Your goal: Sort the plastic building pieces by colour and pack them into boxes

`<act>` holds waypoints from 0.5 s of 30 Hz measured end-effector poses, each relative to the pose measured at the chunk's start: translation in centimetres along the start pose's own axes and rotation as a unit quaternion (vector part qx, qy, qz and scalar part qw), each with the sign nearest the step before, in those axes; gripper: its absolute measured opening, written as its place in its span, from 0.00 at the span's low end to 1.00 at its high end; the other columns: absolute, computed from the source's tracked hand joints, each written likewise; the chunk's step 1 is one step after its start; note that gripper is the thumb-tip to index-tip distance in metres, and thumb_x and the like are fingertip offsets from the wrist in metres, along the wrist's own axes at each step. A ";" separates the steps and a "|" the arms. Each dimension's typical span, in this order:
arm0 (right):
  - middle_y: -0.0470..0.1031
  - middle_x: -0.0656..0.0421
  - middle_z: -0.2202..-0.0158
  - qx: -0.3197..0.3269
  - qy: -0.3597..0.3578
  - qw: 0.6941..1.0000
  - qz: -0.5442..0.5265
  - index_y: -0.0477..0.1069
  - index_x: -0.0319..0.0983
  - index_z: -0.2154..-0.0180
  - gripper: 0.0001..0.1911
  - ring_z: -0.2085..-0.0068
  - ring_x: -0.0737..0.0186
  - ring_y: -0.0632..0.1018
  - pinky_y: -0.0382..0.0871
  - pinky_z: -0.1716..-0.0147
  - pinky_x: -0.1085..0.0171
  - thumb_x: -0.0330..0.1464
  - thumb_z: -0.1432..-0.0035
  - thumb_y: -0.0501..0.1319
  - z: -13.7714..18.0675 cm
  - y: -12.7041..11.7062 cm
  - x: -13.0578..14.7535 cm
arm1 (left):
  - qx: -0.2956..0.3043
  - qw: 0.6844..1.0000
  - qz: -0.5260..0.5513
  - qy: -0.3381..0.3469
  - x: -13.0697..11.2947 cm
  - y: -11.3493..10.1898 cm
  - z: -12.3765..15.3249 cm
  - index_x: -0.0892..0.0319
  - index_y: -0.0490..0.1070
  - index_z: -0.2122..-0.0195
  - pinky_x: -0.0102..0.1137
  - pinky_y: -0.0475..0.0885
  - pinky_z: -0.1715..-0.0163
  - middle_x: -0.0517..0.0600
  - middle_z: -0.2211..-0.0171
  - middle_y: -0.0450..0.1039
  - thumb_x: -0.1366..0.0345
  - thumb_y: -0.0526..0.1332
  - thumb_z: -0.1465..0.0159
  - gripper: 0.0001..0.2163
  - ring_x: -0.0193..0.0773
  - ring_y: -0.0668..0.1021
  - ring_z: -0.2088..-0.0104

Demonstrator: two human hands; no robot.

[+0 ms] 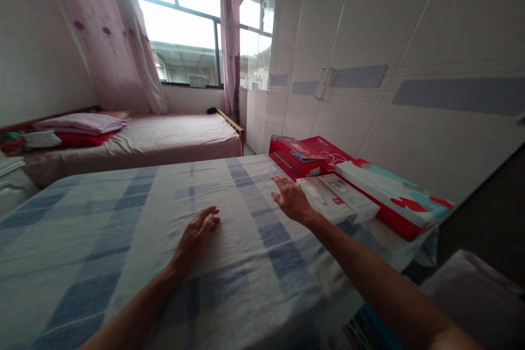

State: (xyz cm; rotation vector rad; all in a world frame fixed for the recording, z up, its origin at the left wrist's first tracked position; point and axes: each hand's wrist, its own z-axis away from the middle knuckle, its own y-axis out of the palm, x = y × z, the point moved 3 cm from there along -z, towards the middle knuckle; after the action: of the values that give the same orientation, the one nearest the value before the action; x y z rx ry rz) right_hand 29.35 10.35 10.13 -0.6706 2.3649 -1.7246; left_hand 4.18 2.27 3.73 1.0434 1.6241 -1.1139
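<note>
My left hand [196, 237] lies flat, palm down, on a blue-and-white checked sheet [123, 229] that covers the near bed. My right hand [292, 198] also rests palm down on the sheet, fingers spread, just left of two white boxes [340, 199] at the bed's right edge. Neither hand holds anything. Behind the white boxes sit a red box [296, 157] and a long red, white and teal box [391, 197].
A second bed [176, 139] with a pink sheet and stacked pillows [77, 126] stands beyond, under a bright window [184, 22] with pink curtains. A glossy white wardrobe [369, 65] runs along the right wall, close to the boxes.
</note>
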 end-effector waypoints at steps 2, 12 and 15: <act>0.65 0.56 0.44 0.011 -0.029 0.995 -0.092 0.61 0.39 0.44 0.23 0.47 0.63 0.69 0.58 0.49 0.66 0.36 0.40 0.48 -0.6 0.7 3.5 | 0.001 1.000 -0.002 0.004 0.1 0.0 0.0 0.62 0.68 0.54 0.37 0.73 0.61 0.57 0.55 0.73 0.50 0.54 0.42 0.23 0.43 0.77 0.61; 0.77 0.60 0.61 0.068 -0.078 0.978 -0.183 0.73 0.43 0.62 0.14 0.60 0.66 0.76 0.63 0.61 0.70 0.35 0.39 0.48 -1.3 7.4 9.8 | 0.000 0.999 -0.036 0.013 0.4 0.1 0.2 0.59 0.69 0.54 0.37 0.71 0.58 0.54 0.55 0.74 0.55 0.52 0.39 0.18 0.42 0.77 0.59; 0.76 0.61 0.60 0.059 -0.101 0.973 -0.199 0.73 0.44 0.62 0.14 0.60 0.65 0.76 0.63 0.61 0.69 0.33 0.40 0.49 -1.3 7.7 9.4 | 0.004 0.998 -0.065 0.021 0.1 0.3 0.2 0.57 0.71 0.56 0.37 0.70 0.56 0.52 0.56 0.75 0.57 0.53 0.40 0.15 0.44 0.76 0.57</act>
State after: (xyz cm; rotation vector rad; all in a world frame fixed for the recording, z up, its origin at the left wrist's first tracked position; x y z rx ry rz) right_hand 18.40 9.30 4.73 -1.3039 2.0742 -1.8167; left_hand 4.45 2.17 3.52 0.9826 1.7426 -1.1921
